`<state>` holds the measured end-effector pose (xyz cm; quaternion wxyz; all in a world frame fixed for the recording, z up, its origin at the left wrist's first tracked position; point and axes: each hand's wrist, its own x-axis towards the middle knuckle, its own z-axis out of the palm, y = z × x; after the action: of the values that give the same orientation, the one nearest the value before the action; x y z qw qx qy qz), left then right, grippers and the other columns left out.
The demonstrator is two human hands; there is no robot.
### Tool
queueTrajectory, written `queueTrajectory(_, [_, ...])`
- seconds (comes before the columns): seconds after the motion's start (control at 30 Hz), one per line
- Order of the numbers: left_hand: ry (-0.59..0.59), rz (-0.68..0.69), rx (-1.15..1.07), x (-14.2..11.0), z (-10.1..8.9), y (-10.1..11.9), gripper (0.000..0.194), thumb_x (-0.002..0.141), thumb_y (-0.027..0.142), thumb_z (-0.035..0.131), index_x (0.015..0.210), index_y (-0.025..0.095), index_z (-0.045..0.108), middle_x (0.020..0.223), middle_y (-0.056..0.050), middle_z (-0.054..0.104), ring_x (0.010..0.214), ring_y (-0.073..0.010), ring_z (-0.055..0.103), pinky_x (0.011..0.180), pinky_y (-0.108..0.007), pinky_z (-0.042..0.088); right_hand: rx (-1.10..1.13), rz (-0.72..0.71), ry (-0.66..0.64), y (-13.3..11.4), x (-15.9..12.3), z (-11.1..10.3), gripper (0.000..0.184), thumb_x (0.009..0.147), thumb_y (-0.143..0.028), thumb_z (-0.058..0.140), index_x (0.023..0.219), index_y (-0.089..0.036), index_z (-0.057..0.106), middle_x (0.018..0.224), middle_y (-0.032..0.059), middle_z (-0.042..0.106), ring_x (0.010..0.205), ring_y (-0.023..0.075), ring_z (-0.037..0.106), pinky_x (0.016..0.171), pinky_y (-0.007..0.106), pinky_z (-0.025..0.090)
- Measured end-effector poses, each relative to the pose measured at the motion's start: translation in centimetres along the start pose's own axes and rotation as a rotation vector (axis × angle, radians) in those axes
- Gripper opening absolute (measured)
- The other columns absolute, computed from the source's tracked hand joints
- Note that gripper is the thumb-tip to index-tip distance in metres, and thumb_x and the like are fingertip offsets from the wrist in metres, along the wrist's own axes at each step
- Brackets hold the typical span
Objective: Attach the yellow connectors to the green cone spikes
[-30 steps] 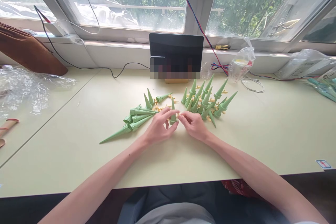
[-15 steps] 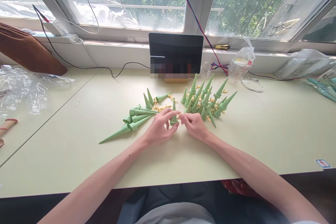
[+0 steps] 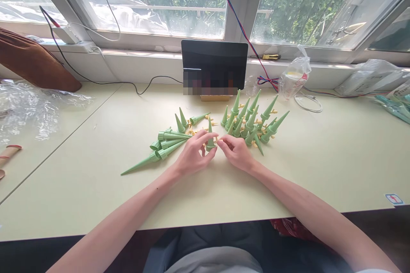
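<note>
My left hand point(image 3: 196, 150) is closed around a green plastic watering spike point(image 3: 210, 140), which stands point up over the table. Close by on the right, my right hand point(image 3: 236, 150) pinches a small yellow valve point(image 3: 217, 139) at the side of that spike. Whether the valve is seated in the spike I cannot tell. Left of my hands lie several loose green spikes point(image 3: 171, 141), with small yellow valves point(image 3: 192, 130) behind my left fingers. Beyond my right hand several green spikes point(image 3: 251, 120) with yellow valves stand grouped, a few tilted.
A dark tablet point(image 3: 214, 64) on a cardboard stand is at the back of the table point(image 3: 96, 187). Around it are cables, a bagged cup point(image 3: 292, 79) and a yellow cutter point(image 3: 271, 57). Clear plastic wrap point(image 3: 35, 106) lies left, plastic bags point(image 3: 371, 79) right.
Both hands and the upright spike have shifted slightly left. My right fingertips have drawn a little apart from the left ones, and the yellow valve shows more between them.
</note>
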<state>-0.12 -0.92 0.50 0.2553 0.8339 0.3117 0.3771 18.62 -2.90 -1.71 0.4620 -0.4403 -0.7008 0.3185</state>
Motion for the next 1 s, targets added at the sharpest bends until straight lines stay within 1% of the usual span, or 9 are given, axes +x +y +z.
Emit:
queueTrajectory(0.13, [-0.02, -0.002, -0.009, -0.07, -0.02, 0.14, 0.039, 0.086, 0.015, 0.058, 0.124, 0.024, 0.061, 0.101, -0.003, 0.058, 0.072, -0.0094, 0.056, 0.06, -0.023, 0.054, -0.045, 0.003, -0.001, 0.19, 0.03, -0.03, 0.041, 0.099, -0.045, 0.047, 0.068, -0.018, 0.051, 0.057, -0.0053, 0.033, 0.053, 0.0089, 0.028, 0.05, 0.025, 0.024])
queueTrajectory(0.23, [-0.026, -0.001, -0.018, -0.11, -0.04, 0.15, 0.04, 0.085, 0.014, 0.058, 0.124, 0.025, 0.061, 0.101, -0.003, 0.058, 0.072, -0.0093, 0.055, 0.061, -0.023, 0.054, -0.071, 0.002, 0.009, 0.24, 0.03, -0.07, 0.049, 0.098, -0.049, 0.046, 0.061, -0.019, 0.042, 0.056, -0.0052, 0.027, 0.053, 0.0089, 0.025, 0.05, 0.026, 0.022])
queueTrajectory(0.3, [-0.029, 0.0, -0.019, -0.12, -0.04, 0.15, 0.04, 0.085, 0.014, 0.058, 0.124, 0.025, 0.061, 0.101, -0.003, 0.057, 0.072, -0.0092, 0.055, 0.06, -0.022, 0.054, -0.089, 0.005, 0.013, 0.25, 0.04, -0.09, 0.052, 0.098, -0.051, 0.044, 0.059, -0.019, 0.039, 0.056, -0.0049, 0.027, 0.052, 0.009, 0.025, 0.05, 0.026, 0.022])
queueTrajectory(0.43, [-0.03, -0.002, -0.013, -0.1, -0.03, 0.25, 0.037, 0.086, 0.015, 0.058, 0.122, 0.024, 0.061, 0.1, -0.004, 0.057, 0.072, -0.0093, 0.056, 0.059, -0.022, 0.054, -0.134, 0.016, 0.014, 0.29, 0.07, -0.04, 0.055, 0.099, -0.055, 0.041, 0.057, -0.018, 0.042, 0.053, -0.0039, 0.031, 0.051, 0.0092, 0.028, 0.05, 0.026, 0.023])
queueTrajectory(0.57, [-0.033, -0.01, -0.018, -0.05, -0.04, 0.38, 0.034, 0.087, 0.017, 0.058, 0.121, 0.024, 0.062, 0.1, -0.003, 0.057, 0.07, -0.0088, 0.056, 0.059, -0.022, 0.055, -0.123, 0.022, 0.02, 0.19, 0.08, -0.03, 0.055, 0.099, -0.055, 0.041, 0.058, -0.018, 0.045, 0.054, -0.004, 0.03, 0.051, 0.0092, 0.027, 0.05, 0.026, 0.023])
queueTrajectory(0.7, [-0.024, -0.03, -0.011, -0.01, -0.04, 0.3, 0.036, 0.087, 0.017, 0.058, 0.122, 0.024, 0.061, 0.101, -0.003, 0.058, 0.07, -0.0087, 0.056, 0.06, -0.023, 0.055, -0.067, 0.057, 0.016, -0.06, 0.04, -0.13, 0.042, 0.097, -0.052, 0.048, 0.078, -0.017, 0.06, 0.055, -0.0059, 0.033, 0.051, 0.0092, 0.028, 0.05, 0.025, 0.024])
queueTrajectory(0.8, [-0.019, -0.03, -0.009, 0.01, -0.06, 0.18, 0.037, 0.086, 0.016, 0.059, 0.122, 0.024, 0.062, 0.1, -0.003, 0.057, 0.073, -0.0097, 0.057, 0.061, -0.023, 0.055, -0.046, 0.072, 0.007, -0.18, 0.02, -0.18, 0.039, 0.097, -0.052, 0.049, 0.088, -0.017, 0.063, 0.054, -0.0072, 0.033, 0.05, 0.0092, 0.028, 0.05, 0.025, 0.024])
queueTrajectory(0.87, [-0.024, -0.028, -0.01, 0.0, -0.07, 0.16, 0.038, 0.086, 0.015, 0.059, 0.123, 0.024, 0.061, 0.1, -0.003, 0.057, 0.074, -0.0102, 0.058, 0.061, -0.022, 0.055, -0.045, 0.06, -0.006, -0.15, 0.02, -0.18, 0.04, 0.097, -0.052, 0.047, 0.085, -0.017, 0.063, 0.055, -0.0064, 0.033, 0.051, 0.0093, 0.028, 0.05, 0.025, 0.025])
queueTrajectory(1.0, [-0.036, -0.02, -0.013, -0.05, -0.06, 0.25, 0.038, 0.086, 0.015, 0.058, 0.123, 0.024, 0.061, 0.101, -0.004, 0.057, 0.073, -0.01, 0.056, 0.061, -0.022, 0.055, -0.07, 0.034, -0.016, 0.0, 0.08, -0.11, 0.049, 0.098, -0.054, 0.043, 0.068, -0.017, 0.055, 0.058, -0.0041, 0.034, 0.054, 0.0097, 0.029, 0.051, 0.025, 0.025])
